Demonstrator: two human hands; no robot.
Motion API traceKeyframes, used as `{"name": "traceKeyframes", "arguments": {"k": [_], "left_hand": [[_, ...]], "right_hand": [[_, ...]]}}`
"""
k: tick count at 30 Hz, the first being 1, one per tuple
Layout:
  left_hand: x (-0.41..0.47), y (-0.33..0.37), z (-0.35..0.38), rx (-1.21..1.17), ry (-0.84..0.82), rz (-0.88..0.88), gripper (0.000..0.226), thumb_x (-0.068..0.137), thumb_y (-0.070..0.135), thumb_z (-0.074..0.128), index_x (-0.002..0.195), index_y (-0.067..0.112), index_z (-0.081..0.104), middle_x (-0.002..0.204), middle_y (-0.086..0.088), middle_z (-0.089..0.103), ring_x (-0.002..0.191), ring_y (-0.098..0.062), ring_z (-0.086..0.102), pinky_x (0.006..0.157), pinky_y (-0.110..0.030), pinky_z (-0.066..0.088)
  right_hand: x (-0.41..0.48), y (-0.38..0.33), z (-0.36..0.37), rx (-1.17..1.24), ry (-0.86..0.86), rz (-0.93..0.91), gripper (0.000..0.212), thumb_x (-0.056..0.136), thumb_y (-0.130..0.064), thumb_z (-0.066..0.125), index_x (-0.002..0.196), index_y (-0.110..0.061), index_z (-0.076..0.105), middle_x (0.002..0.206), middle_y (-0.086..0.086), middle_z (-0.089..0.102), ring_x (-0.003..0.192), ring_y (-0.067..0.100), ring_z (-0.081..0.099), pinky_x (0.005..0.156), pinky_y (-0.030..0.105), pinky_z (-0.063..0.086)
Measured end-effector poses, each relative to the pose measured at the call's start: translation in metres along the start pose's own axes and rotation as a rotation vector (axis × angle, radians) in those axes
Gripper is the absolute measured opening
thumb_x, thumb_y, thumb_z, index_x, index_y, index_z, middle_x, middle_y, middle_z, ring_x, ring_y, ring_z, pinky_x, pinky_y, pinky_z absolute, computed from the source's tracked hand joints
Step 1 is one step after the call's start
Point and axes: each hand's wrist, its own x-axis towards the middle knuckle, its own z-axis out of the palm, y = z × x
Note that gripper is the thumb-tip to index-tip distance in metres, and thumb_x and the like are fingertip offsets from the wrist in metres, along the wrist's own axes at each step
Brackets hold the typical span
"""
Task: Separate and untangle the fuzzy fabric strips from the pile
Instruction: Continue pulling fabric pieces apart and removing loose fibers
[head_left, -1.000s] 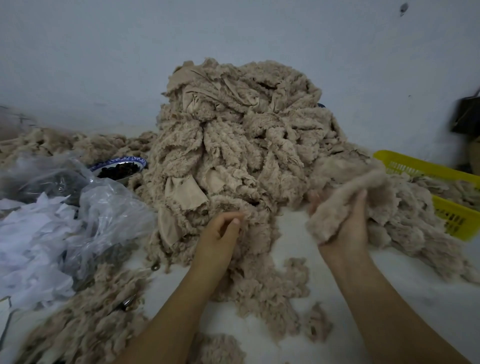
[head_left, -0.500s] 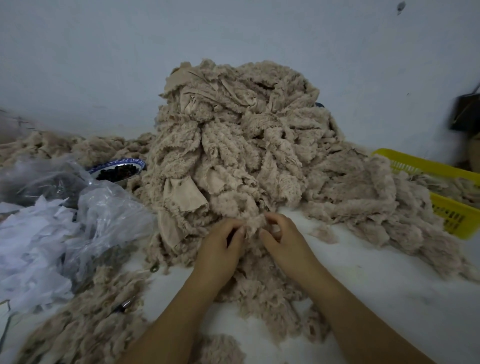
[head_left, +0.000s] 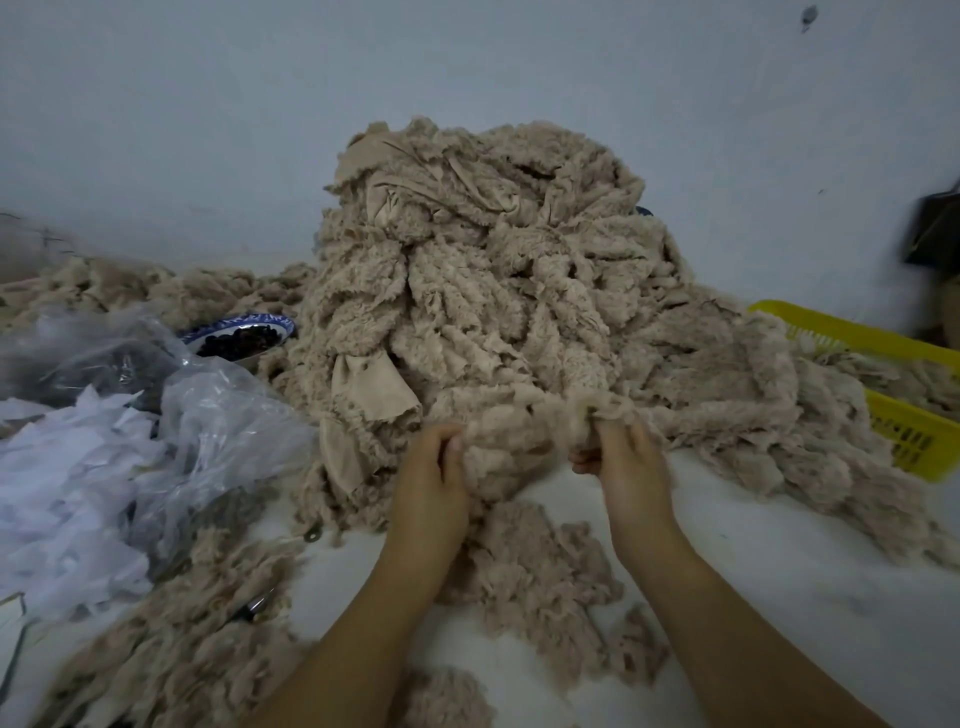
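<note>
A tall pile of beige fuzzy fabric strips (head_left: 488, 270) rises at the middle of the white table, against the wall. At its front foot, my left hand (head_left: 434, 467) and my right hand (head_left: 623, 457) both grip one fuzzy strip (head_left: 519, 431), stretched between them just above the table. My left fingers curl into its left end; my right fingers pinch its right end. More strips (head_left: 769, 405) lie spread to the right of the pile.
A yellow plastic basket (head_left: 914, 436) with fuzzy strips stands at the right. Clear plastic bags (head_left: 218, 415) and white scraps (head_left: 67, 488) lie at the left, behind them a blue-rimmed bowl (head_left: 244, 338) of dark pieces. Loose fuzzy scraps (head_left: 535, 582) cover the table between my arms.
My right hand let go of the strip it held up at the right and came to the pile's foot. Both hands have now taken hold of one strip and moved apart.
</note>
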Motion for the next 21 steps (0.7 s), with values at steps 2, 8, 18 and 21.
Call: {"name": "traceKeyframes", "arguments": {"k": [2, 8, 18, 21], "left_hand": [[0.003, -0.006, -0.003, -0.079, 0.087, -0.13, 0.022, 0.107, 0.024, 0.036, 0.112, 0.027, 0.057, 0.099, -0.006, 0.063, 0.094, -0.023, 0.062, 0.077, -0.029, 0.052], [0.014, -0.007, -0.011, -0.269, 0.445, -0.218, 0.022, 0.107, 0.018, 0.033, 0.109, 0.029, 0.053, 0.102, 0.023, 0.047, 0.085, 0.032, 0.042, 0.066, 0.006, 0.033], [-0.001, 0.012, 0.002, 0.156, 0.071, 0.318, 0.032, 0.087, 0.023, 0.046, 0.108, 0.01, 0.066, 0.115, 0.003, 0.044, 0.112, -0.009, 0.038, 0.096, -0.01, 0.027], [-0.006, 0.011, 0.011, 0.201, -0.19, 0.351, 0.048, 0.09, 0.035, 0.058, 0.135, 0.021, 0.051, 0.127, 0.016, 0.038, 0.12, -0.001, 0.035, 0.102, -0.016, 0.03]], "right_hand": [[0.005, -0.004, -0.002, 0.231, 0.023, 0.143, 0.023, 0.101, -0.018, 0.045, 0.092, -0.01, 0.065, 0.069, 0.004, 0.063, 0.057, 0.011, 0.06, 0.061, 0.031, 0.05], [0.011, -0.002, -0.01, 0.392, 0.23, 0.228, 0.024, 0.101, -0.027, 0.043, 0.094, -0.018, 0.065, 0.075, -0.002, 0.063, 0.063, 0.013, 0.057, 0.058, 0.029, 0.047], [0.001, -0.01, 0.0, 0.213, 0.078, 0.187, 0.042, 0.098, -0.029, 0.056, 0.058, -0.021, 0.049, 0.058, 0.001, 0.042, 0.054, 0.018, 0.041, 0.059, 0.035, 0.038], [-0.006, -0.013, 0.007, 0.306, -0.059, 0.177, 0.044, 0.098, -0.028, 0.058, 0.055, -0.02, 0.054, 0.047, -0.001, 0.042, 0.041, 0.014, 0.042, 0.045, 0.028, 0.039]]}}
